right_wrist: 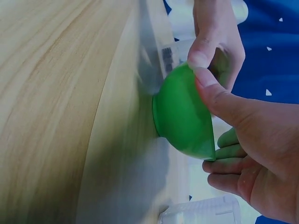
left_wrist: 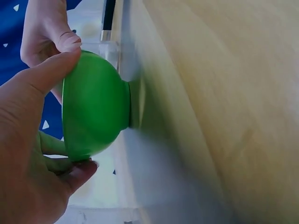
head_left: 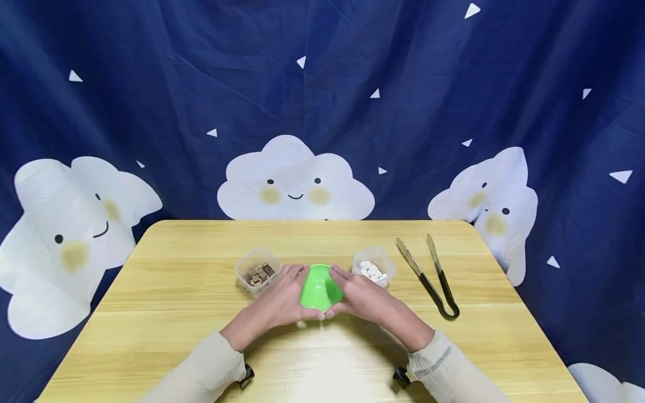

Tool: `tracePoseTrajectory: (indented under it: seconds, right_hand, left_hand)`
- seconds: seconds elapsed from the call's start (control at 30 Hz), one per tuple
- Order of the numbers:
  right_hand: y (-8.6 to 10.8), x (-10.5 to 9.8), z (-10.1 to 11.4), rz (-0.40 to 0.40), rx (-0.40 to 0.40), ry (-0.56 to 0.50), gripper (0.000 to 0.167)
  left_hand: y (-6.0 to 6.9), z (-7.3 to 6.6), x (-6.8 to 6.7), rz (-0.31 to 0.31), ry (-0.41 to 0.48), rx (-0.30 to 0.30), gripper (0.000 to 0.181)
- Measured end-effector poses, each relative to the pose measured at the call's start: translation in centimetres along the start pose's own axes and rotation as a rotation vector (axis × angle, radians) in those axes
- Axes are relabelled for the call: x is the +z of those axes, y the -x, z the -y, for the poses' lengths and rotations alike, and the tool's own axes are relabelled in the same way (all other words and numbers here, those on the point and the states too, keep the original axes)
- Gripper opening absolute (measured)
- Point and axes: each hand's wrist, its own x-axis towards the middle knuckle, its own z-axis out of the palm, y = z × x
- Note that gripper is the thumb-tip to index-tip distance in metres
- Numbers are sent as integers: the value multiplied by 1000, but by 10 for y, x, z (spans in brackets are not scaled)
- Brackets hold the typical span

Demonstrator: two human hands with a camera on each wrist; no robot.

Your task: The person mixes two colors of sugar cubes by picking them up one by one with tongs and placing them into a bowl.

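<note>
A bright green bowl (head_left: 320, 288) is upright at the middle of the table. My left hand (head_left: 281, 298) grips its left side and my right hand (head_left: 361, 296) its right side. The two thumbs meet at the near rim, while the other fingers reach round toward the far side. In the left wrist view the foot of the bowl (left_wrist: 98, 105) is right at the tabletop; whether it touches, I cannot tell. The right wrist view shows my right fingers (right_wrist: 229, 170) along the rim.
Left of the bowl stands a clear plastic tub (head_left: 243, 267) with brown cubes (head_left: 260, 273) in it. On the right another clear tub (head_left: 385, 258) holds white pieces (head_left: 372, 271). Tongs with black handles (head_left: 431, 291) lie spread farther right. A dark blue cloud-print curtain (head_left: 322, 112) hangs behind the wooden table (head_left: 166, 313).
</note>
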Motion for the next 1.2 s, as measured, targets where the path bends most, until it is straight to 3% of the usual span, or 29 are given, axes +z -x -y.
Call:
tracePoseTrajectory:
  seconds: [0.23,0.5,0.77,0.9,1.2]
  right_hand:
    - [0,-2,0,-14,-17,0,99]
    - [1,-4,-1,-11,-15,8,99]
    - [2,-1,0,4,0,-17,98]
    - [2,-2,1,3,10,-24,98]
    - [2,-3,5,31,59,-10,98]
  left_hand:
    - [-1,-1,5,3,166,-65,128]
    - [-3,0,7,29,261,-39,130]
    - [-2,3,9,72,267,-47,134]
    - [4,0,7,58,181,-44,130]
    - [14,0,13,-32,-188,62,121]
